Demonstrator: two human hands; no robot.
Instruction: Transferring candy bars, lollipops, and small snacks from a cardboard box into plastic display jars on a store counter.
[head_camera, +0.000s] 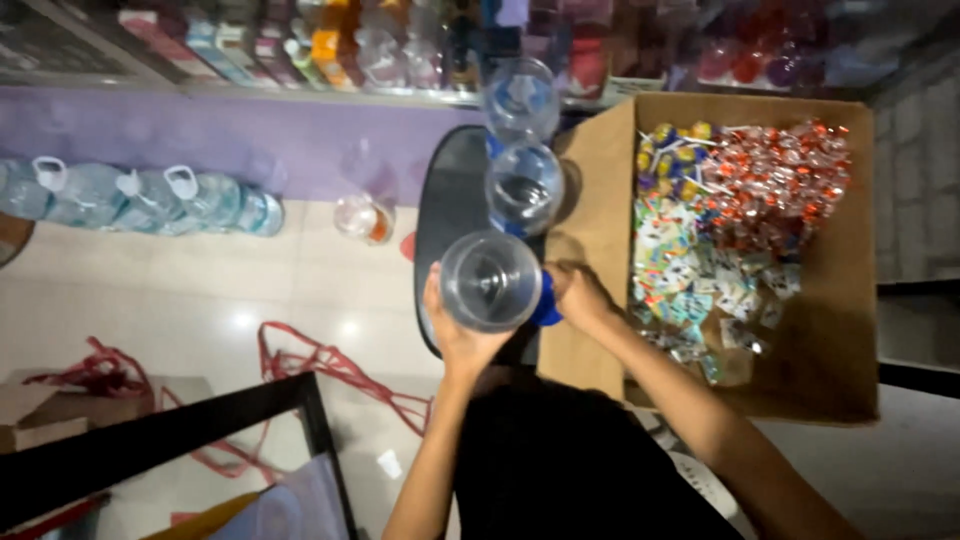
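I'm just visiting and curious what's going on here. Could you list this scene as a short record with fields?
Left hand: left hand grips the side of a clear plastic jar, open mouth facing up
Right hand: right hand at the blue lid beside that jar
Other jars: two more clear jars in a row on a dark stool
Box: cardboard box holding wrapped sweets and small packets
Floor: large water bottles, red string
Background: shelves of goods

A cardboard box (850, 380) of wrapped sweets (760, 190), big water jugs (140, 198) and red straps (330, 365) on the tiled floor (180, 300).
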